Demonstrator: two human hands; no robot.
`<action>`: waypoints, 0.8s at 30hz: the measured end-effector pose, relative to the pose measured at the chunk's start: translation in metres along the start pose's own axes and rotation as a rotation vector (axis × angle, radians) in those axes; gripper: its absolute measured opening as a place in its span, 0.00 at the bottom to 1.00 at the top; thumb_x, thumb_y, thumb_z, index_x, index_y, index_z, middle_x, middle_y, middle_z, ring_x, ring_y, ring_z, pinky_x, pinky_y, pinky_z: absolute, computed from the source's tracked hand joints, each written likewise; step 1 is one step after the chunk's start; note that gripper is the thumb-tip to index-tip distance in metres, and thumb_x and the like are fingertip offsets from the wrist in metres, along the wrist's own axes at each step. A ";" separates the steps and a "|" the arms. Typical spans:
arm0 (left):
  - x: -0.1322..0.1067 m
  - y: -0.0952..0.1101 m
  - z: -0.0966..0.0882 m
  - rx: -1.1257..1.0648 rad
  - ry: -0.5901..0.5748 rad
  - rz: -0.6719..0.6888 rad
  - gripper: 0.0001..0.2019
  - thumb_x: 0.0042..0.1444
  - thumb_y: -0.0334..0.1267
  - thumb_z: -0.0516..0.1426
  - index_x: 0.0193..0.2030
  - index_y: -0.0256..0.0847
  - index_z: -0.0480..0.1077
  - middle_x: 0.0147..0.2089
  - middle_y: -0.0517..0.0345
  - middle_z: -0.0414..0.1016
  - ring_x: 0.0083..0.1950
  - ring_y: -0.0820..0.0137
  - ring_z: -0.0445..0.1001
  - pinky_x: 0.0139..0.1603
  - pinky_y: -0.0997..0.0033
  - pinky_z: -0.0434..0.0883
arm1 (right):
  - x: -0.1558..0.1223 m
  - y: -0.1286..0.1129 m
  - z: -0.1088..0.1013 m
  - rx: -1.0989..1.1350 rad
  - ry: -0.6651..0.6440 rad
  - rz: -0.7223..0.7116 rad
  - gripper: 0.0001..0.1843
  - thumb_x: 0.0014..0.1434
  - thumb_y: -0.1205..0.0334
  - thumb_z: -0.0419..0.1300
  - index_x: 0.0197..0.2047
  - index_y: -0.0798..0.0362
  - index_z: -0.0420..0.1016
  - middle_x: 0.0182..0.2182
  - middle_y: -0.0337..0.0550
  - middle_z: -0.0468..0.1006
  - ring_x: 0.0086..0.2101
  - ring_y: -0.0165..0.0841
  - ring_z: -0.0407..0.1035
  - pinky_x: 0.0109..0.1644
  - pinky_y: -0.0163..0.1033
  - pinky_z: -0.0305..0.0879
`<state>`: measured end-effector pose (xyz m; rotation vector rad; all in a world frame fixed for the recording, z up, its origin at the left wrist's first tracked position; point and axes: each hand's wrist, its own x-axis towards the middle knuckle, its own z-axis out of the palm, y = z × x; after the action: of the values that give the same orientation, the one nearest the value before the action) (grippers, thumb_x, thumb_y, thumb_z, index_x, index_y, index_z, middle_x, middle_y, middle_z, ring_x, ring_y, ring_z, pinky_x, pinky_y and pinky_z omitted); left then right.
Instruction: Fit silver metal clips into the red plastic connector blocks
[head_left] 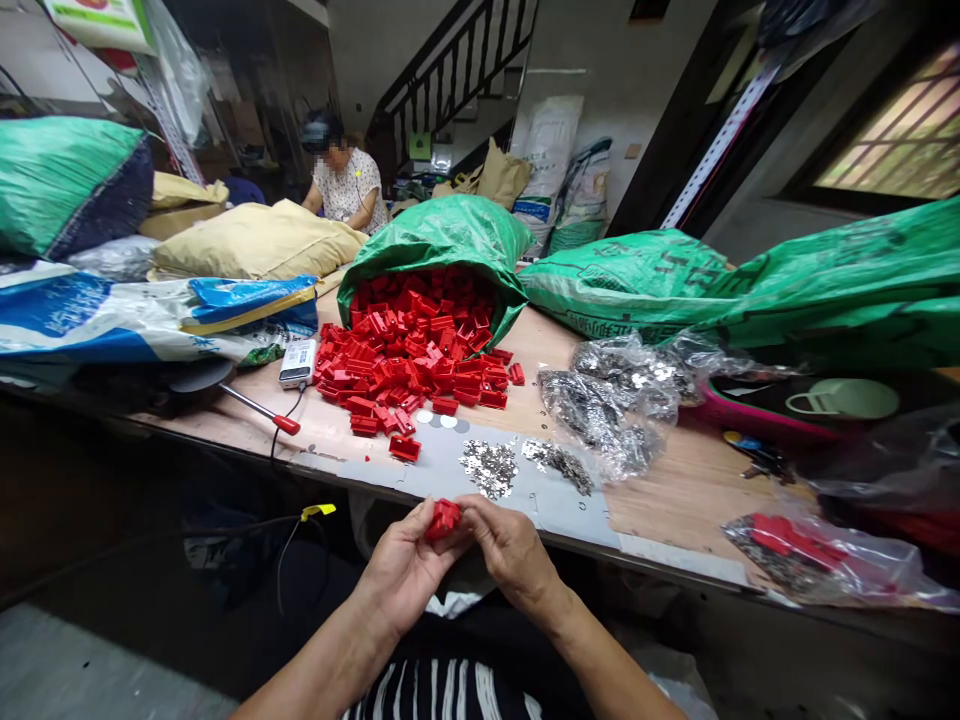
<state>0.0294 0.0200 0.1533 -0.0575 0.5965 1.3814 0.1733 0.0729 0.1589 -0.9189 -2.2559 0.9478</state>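
My left hand (409,555) is closed around a small red plastic part (443,520), held up just in front of the table's near edge. At the right side of that part, the thumb and fingers of my right hand (512,548) are pinched together; whatever lies between them is hidden. Beyond my hands, two small heaps of flat metal pieces, a left heap (489,468) and a right heap (559,464), lie on a grey sheet (442,470). A large pile of similar red plastic parts (405,350) spills from a green woven sack (450,228). One loose red part (404,448) sits nearest the edge.
Clear bags of metal pieces (600,420) lie to the right, near a pink-rimmed container (757,415) with a pale cup (844,397). A white power bank (298,363) with a cable stands left. Full sacks line the back. Another person (349,185) sits beyond them.
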 end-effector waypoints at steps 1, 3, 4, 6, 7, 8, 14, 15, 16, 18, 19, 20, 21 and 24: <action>0.000 -0.001 -0.001 0.012 0.000 0.002 0.12 0.63 0.32 0.51 0.35 0.31 0.74 0.37 0.46 0.80 0.40 0.66 0.80 0.55 0.60 0.72 | 0.000 0.001 0.001 0.024 0.009 0.009 0.16 0.68 0.57 0.44 0.47 0.49 0.72 0.34 0.41 0.78 0.33 0.31 0.72 0.39 0.33 0.65; 0.000 -0.003 -0.004 0.035 -0.016 0.007 0.09 0.61 0.33 0.54 0.35 0.32 0.73 0.38 0.46 0.80 0.42 0.64 0.79 0.57 0.59 0.70 | 0.001 0.002 0.001 0.064 0.015 0.031 0.18 0.68 0.56 0.43 0.43 0.50 0.73 0.29 0.40 0.76 0.30 0.31 0.70 0.37 0.32 0.64; 0.001 -0.004 -0.008 0.049 -0.028 0.008 0.07 0.60 0.34 0.56 0.34 0.33 0.73 0.38 0.47 0.80 0.43 0.64 0.79 0.57 0.59 0.70 | 0.001 0.003 0.001 0.076 0.010 0.046 0.19 0.68 0.55 0.43 0.42 0.50 0.73 0.29 0.40 0.75 0.29 0.30 0.70 0.36 0.32 0.64; 0.004 -0.006 -0.018 0.111 -0.039 0.021 0.06 0.56 0.35 0.60 0.31 0.35 0.71 0.37 0.51 0.79 0.42 0.65 0.79 0.55 0.60 0.70 | 0.001 0.005 0.000 0.086 -0.008 0.084 0.19 0.68 0.53 0.43 0.43 0.50 0.73 0.28 0.39 0.75 0.28 0.30 0.69 0.35 0.32 0.63; 0.007 -0.006 -0.025 0.169 -0.026 0.036 0.07 0.54 0.36 0.62 0.29 0.36 0.70 0.36 0.54 0.79 0.40 0.67 0.79 0.53 0.61 0.71 | 0.000 0.006 -0.001 0.078 -0.011 0.109 0.19 0.68 0.53 0.43 0.44 0.50 0.73 0.27 0.38 0.74 0.28 0.30 0.68 0.34 0.32 0.62; 0.009 -0.007 -0.033 0.248 0.006 0.069 0.09 0.52 0.38 0.63 0.28 0.37 0.69 0.34 0.57 0.78 0.38 0.69 0.78 0.50 0.63 0.72 | 0.000 0.007 -0.002 0.060 -0.008 0.133 0.19 0.68 0.52 0.43 0.45 0.50 0.72 0.26 0.38 0.74 0.27 0.29 0.67 0.33 0.32 0.61; 0.025 -0.009 -0.077 0.677 0.235 0.144 0.22 0.39 0.44 0.69 0.42 0.41 0.73 0.46 0.51 0.77 0.43 0.64 0.76 0.43 0.67 0.70 | 0.010 0.012 -0.009 -0.144 0.016 0.181 0.15 0.66 0.55 0.47 0.49 0.48 0.71 0.30 0.39 0.77 0.31 0.32 0.71 0.35 0.34 0.62; 0.026 -0.009 -0.080 0.691 0.229 0.139 0.25 0.39 0.43 0.69 0.46 0.43 0.73 0.51 0.51 0.75 0.48 0.62 0.75 0.45 0.66 0.69 | 0.014 0.012 -0.009 -0.179 0.015 0.172 0.14 0.66 0.56 0.49 0.49 0.48 0.70 0.33 0.40 0.78 0.33 0.33 0.71 0.36 0.34 0.63; 0.026 -0.009 -0.082 0.710 0.221 0.141 0.26 0.39 0.43 0.69 0.48 0.45 0.72 0.55 0.51 0.73 0.51 0.61 0.73 0.46 0.66 0.69 | 0.019 0.012 -0.007 -0.213 0.014 0.156 0.13 0.65 0.58 0.50 0.50 0.48 0.70 0.35 0.41 0.78 0.35 0.33 0.72 0.38 0.35 0.64; 0.027 -0.009 -0.084 0.746 0.200 0.160 0.26 0.41 0.45 0.67 0.50 0.47 0.71 0.60 0.51 0.69 0.54 0.60 0.71 0.47 0.66 0.68 | 0.030 0.011 -0.001 -0.276 0.009 0.102 0.13 0.63 0.61 0.52 0.50 0.49 0.69 0.39 0.42 0.77 0.40 0.34 0.72 0.43 0.36 0.64; 0.027 -0.010 -0.084 0.761 0.196 0.170 0.26 0.41 0.45 0.67 0.50 0.46 0.71 0.61 0.50 0.69 0.53 0.60 0.72 0.47 0.66 0.69 | 0.037 0.009 0.003 -0.310 0.004 0.068 0.13 0.63 0.62 0.53 0.51 0.49 0.69 0.42 0.43 0.76 0.42 0.34 0.71 0.46 0.36 0.64; 0.027 -0.010 -0.083 0.780 0.198 0.172 0.27 0.41 0.46 0.67 0.50 0.45 0.71 0.61 0.49 0.68 0.51 0.61 0.73 0.46 0.66 0.69 | 0.043 0.008 0.007 -0.348 -0.003 0.035 0.14 0.62 0.64 0.53 0.52 0.48 0.68 0.46 0.44 0.75 0.44 0.34 0.70 0.47 0.36 0.64; 0.027 -0.010 -0.083 0.799 0.205 0.172 0.27 0.41 0.46 0.67 0.49 0.43 0.72 0.60 0.48 0.68 0.48 0.62 0.74 0.45 0.66 0.69 | 0.050 0.006 0.011 -0.392 -0.014 0.006 0.16 0.62 0.65 0.53 0.53 0.47 0.68 0.49 0.44 0.72 0.46 0.34 0.70 0.48 0.36 0.65; 0.026 -0.010 -0.082 0.846 0.217 0.167 0.24 0.41 0.46 0.66 0.46 0.38 0.72 0.53 0.45 0.73 0.41 0.65 0.76 0.41 0.67 0.70 | 0.069 0.001 0.024 -0.540 -0.063 -0.028 0.23 0.60 0.69 0.52 0.57 0.42 0.63 0.57 0.43 0.64 0.46 0.34 0.69 0.45 0.36 0.66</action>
<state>0.0103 0.0104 0.0694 0.5377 1.3496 1.1912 0.1138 0.1155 0.1576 -1.0810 -2.6261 0.3520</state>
